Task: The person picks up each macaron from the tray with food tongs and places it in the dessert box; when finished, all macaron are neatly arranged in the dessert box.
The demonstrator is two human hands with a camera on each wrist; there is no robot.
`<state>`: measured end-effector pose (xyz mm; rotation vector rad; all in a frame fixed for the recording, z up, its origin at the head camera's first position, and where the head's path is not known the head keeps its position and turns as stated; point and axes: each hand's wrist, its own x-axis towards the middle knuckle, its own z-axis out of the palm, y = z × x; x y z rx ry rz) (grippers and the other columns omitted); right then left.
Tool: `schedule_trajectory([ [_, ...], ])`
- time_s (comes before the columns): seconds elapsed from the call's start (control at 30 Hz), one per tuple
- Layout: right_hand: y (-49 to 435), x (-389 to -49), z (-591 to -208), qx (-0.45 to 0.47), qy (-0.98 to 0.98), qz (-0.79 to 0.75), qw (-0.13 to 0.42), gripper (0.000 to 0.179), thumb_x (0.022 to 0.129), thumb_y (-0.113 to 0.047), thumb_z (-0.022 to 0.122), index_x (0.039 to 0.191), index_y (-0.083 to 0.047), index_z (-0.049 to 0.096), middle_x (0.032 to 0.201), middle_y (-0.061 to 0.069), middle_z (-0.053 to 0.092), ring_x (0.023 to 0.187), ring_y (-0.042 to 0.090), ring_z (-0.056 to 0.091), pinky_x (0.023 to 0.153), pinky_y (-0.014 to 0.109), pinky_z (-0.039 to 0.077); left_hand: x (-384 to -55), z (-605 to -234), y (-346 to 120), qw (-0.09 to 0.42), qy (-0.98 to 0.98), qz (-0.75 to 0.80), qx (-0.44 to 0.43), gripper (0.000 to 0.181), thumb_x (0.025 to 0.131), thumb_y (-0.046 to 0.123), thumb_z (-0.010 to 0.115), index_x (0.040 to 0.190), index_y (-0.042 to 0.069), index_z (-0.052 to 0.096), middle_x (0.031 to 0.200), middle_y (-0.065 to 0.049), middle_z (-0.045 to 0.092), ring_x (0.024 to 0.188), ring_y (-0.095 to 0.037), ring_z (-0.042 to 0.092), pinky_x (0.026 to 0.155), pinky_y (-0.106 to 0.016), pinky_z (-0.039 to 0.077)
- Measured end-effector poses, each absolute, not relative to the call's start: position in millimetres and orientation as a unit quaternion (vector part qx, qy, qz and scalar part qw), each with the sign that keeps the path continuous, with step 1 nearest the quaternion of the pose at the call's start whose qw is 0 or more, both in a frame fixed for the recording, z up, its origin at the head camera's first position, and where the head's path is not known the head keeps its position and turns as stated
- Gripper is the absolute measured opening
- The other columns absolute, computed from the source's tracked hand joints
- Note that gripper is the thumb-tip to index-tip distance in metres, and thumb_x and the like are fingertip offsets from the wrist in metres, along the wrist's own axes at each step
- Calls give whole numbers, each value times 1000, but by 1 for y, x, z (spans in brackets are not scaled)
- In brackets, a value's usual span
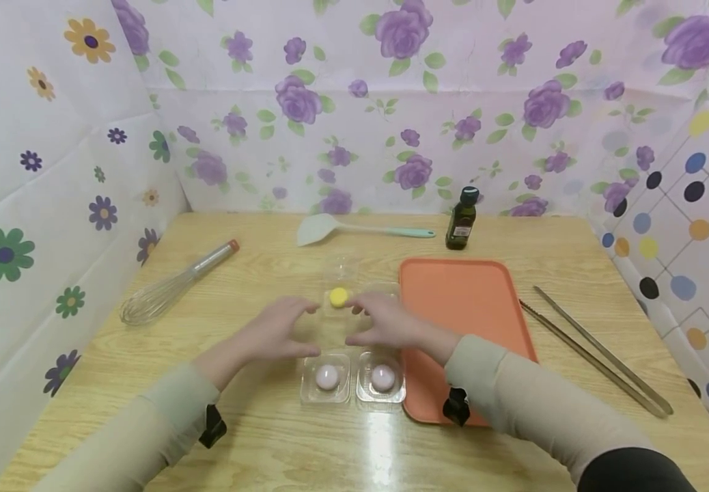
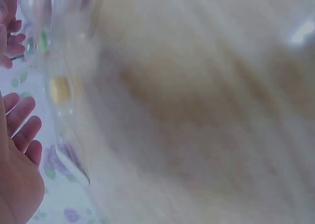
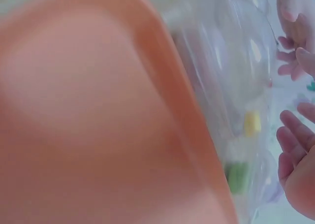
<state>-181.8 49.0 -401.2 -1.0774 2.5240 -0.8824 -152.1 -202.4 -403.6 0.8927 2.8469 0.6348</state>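
My left hand (image 1: 276, 332) hovers over the middle of the table, fingers spread and holding nothing. Facing it, my right hand (image 1: 388, 321) is also spread and holds nothing. Beyond them a round yellow piece (image 1: 339, 297) sits in a clear plastic box with its lid up. A green piece (image 3: 237, 178) in clear plastic shows in the right wrist view; my right hand hides it from the head view. Nearer than the hands, two clear boxes each hold a pale pink ball, the left box (image 1: 308, 393) and the right box (image 1: 363, 394) side by side.
An orange tray (image 1: 459, 294) lies under my right forearm. Metal tongs (image 1: 600, 355) lie right of it. At the back are a white spatula with a mint handle (image 1: 354, 227) and a dark bottle (image 1: 461, 222). A whisk (image 1: 176, 287) lies on the left.
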Motion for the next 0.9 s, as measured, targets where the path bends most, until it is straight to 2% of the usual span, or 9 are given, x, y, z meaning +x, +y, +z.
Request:
schedule_trajectory([
  [0.3, 55, -204, -397, -334, 877, -317, 134, 65, 81, -31, 73, 133, -2, 47, 121, 17, 57, 110, 31, 53, 92, 42, 44, -182, -401, -201, 54, 940, 210, 265, 78, 73, 46, 76, 132, 3, 48, 130, -12, 53, 123, -31, 43, 105, -50, 29],
  [0.53, 60, -224, -392, -326, 880, -321, 125, 64, 83, -29, 70, 136, -3, 45, 126, 18, 53, 113, 33, 50, 92, 44, 44, -202, -399, -199, 56, 941, 225, 247, 77, 75, 41, 76, 134, 3, 46, 130, -13, 52, 121, -31, 45, 103, -49, 32],
  [0.9, 59, -259, -391, -290, 902, -298, 119, 62, 87, -31, 66, 138, -6, 43, 127, 20, 54, 116, 36, 49, 95, 46, 42, -237, -400, -199, 60, 946, 231, 218, 79, 79, 45, 71, 137, 0, 40, 134, -18, 47, 124, -35, 41, 105, -50, 30],
])
